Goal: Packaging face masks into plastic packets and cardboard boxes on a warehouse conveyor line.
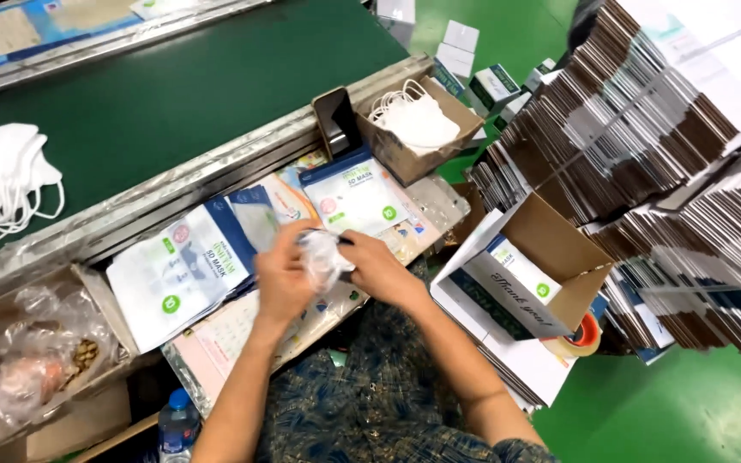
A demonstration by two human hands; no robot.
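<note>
A small clear-wrapped white mask packet [323,257], likely light, limp and slippery, is pinched between left hand [283,279] and right hand [376,270] above the printed pouches [183,270]; edges are best gripped, not the middle.

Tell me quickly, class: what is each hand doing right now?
Left hand: closed on the clear plastic bag.
Right hand: closed on the same bag, from the other side.

Both hands, left hand [280,279] and right hand [379,270], grip a white mask [323,257] above printed pouches [186,270], with an open carton [529,274] at right.
</note>
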